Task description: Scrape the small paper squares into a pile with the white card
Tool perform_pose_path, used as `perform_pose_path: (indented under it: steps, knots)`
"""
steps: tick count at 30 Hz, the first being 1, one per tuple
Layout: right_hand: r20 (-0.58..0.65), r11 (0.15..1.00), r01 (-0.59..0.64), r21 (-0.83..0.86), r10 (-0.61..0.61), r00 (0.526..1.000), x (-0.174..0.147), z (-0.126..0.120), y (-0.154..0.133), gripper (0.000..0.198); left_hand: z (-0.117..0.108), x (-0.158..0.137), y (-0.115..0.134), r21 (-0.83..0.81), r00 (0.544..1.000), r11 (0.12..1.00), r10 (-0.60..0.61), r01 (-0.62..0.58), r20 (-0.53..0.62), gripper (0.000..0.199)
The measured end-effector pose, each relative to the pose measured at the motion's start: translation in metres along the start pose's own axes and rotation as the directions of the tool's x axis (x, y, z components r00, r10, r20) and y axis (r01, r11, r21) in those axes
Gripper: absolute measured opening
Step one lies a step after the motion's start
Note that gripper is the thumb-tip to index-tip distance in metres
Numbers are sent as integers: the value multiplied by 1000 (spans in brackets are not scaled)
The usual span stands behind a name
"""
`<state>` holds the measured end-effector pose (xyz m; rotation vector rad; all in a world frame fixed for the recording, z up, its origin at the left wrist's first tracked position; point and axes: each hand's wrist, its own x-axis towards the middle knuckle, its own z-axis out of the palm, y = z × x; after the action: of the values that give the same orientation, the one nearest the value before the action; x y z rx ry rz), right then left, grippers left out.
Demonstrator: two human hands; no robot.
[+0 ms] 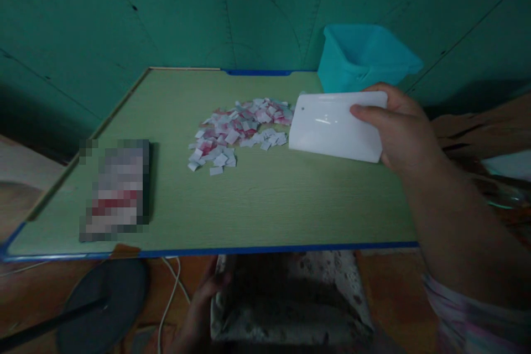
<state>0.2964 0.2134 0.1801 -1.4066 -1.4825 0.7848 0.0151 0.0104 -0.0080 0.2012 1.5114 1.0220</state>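
My right hand (400, 127) grips a white plastic scraper (332, 128), with the thumb on its upper face and the fingers behind it. The scraper is over the table, its left edge beside a pile of small cut paper pieces (244, 121), white with pink patches. Below the table's front edge, my left hand (207, 293) is closed on the left rim of an open box (360, 298) covered in grey patterned fabric. The box's inside is dark, so its contents cannot be made out.
A turquoise plastic bin (344, 69) stands at the table's back right, against the green wall (186, 11). A blurred-out flat object (118, 191) lies at the left of the light green table (269, 210). Below are a round dark stand base (103, 304) and a white cable (168, 298).
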Motion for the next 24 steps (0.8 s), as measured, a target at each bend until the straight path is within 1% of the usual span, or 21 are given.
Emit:
perform_pose_path:
  steps: [2, 3, 5, 7, 10, 11, 14, 16, 18, 21, 24]
  knots:
    - [67, 999, 4, -37, -2, 998, 2, -1, 5, 21, 3, -2, 1, 25, 997, 999, 31, -29, -67, 32]
    - [106, 998, -3, -61, 10, 994, 3, -1, 8, 22, 5, -4, 2, 43, 996, 998, 46, -43, -83, 31]
    - [168, 993, -31, -110, 49, 985, 6, -2, 13, 23, 9, -8, 6, 57, 996, 997, 54, -50, -71, 31]
    - [212, 989, -43, -140, 72, 975, 9, -3, 17, 23, 12, -13, 11, 37, 998, 998, 43, -42, -48, 32]
    - [274, 986, -12, -165, 57, 960, 11, -3, 20, 21, 15, -17, 17, -22, 1000, 999, 26, -26, 17, 33]
    - [289, 985, -1, -173, 52, 956, 11, -2, 20, 20, 16, -18, 18, -30, 999, 999, 31, -31, 21, 33]
    - [310, 981, 25, -192, 37, 950, 9, 0, 19, 19, 16, -19, 20, -5, 997, 998, 65, -65, -35, 29]
    - [332, 981, 42, -189, 23, 943, 6, 3, 16, 18, 16, -19, 20, -2, 997, 997, 73, -73, -36, 29]
    - [377, 983, 46, -177, 24, 926, 2, 5, 12, 17, 15, -19, 21, -8, 998, 998, 59, -59, 13, 33]
    - [447, 987, 29, -159, 45, 893, -6, 10, 6, 15, 13, -17, 22, 28, 998, 999, 36, -38, 58, 35]
    - [506, 990, 21, -142, 54, 861, -12, 15, 1, 14, 10, -13, 22, 33, 997, 999, 35, -38, 66, 33]
